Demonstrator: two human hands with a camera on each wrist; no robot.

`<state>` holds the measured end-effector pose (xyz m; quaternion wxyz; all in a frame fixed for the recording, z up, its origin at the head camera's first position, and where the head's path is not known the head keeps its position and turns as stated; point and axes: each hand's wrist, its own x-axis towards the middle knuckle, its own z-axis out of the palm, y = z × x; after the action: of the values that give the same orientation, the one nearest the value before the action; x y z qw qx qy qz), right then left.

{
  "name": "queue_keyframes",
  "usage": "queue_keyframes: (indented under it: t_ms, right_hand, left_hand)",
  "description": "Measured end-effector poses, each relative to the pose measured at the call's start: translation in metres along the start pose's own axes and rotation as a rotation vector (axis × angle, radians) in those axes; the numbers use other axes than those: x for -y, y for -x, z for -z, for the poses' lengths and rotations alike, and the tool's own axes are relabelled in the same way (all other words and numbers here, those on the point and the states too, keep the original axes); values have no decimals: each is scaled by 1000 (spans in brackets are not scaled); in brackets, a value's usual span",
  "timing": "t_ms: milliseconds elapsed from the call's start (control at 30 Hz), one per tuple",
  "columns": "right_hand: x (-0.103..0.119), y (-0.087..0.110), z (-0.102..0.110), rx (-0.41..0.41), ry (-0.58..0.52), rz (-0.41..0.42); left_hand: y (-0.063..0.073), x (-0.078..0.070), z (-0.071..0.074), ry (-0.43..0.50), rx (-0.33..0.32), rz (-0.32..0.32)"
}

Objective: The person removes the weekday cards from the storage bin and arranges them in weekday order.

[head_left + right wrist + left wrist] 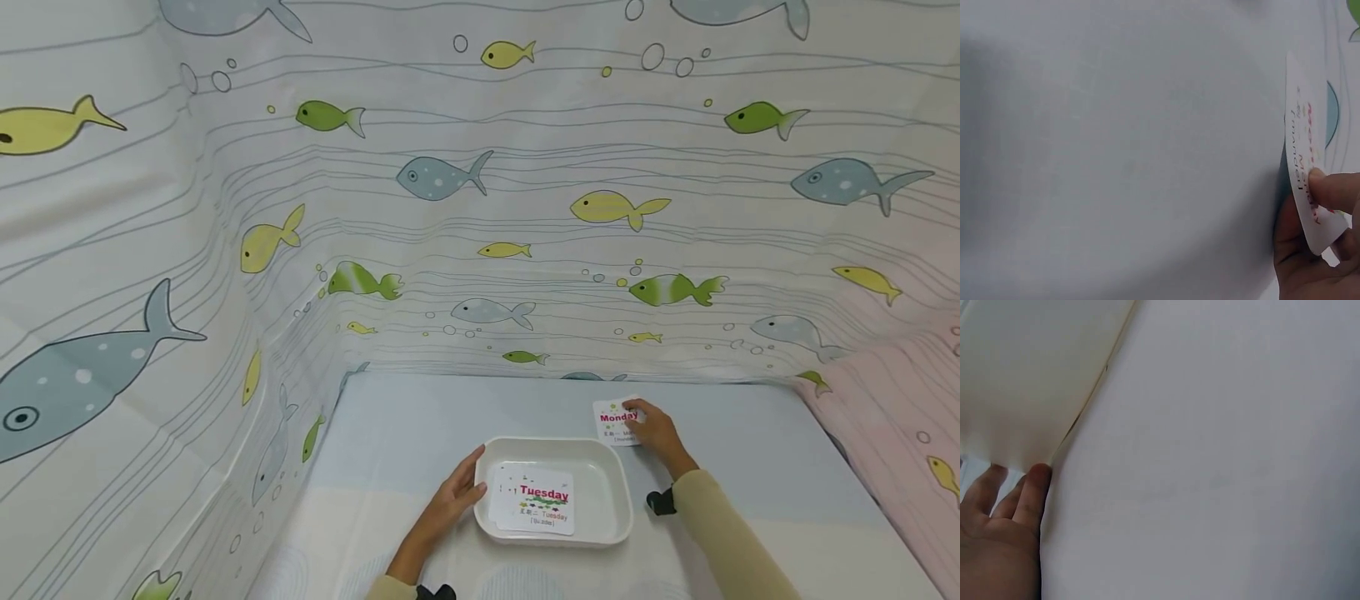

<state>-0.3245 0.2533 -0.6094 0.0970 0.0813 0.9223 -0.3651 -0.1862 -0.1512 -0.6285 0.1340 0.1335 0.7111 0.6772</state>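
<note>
A white square card printed "Monday" (pixel 617 423) is pinched at its right edge by my right hand (pixel 656 435). In the right wrist view the card (pixel 1302 137) stands tilted, thumb on its printed face and fingers behind. My left hand (pixel 453 498) holds the left rim of a white rectangular tray (pixel 617 500), its thumb lapping over the edge. Inside the tray, at the left, lies a printed "Tuesday" card (pixel 546 505), with other white card edges showing from under it. The left wrist view has fingers (pixel 1034 490) against the tray's outer wall (pixel 1029 381).
The tray stands on a pale blue and white tabletop cloth (pixel 420 408). Fish-patterned fabric (pixel 555 275) rises behind and at the left, with a pink panel (pixel 892 400) at the right. A black wrist strap piece (pixel 661 502) shows at the right cuff.
</note>
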Motion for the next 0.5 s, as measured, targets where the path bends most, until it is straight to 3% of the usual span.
queue_keyframes:
  t_ms: [333, 500]
  right_hand:
    - [1, 2, 1, -87, 159, 154]
    - [-4, 7, -1, -121, 254, 155]
  left_hand:
    - [-2, -1, -1, 6, 0, 5]
    - [-2, -1, 1, 5, 10, 15]
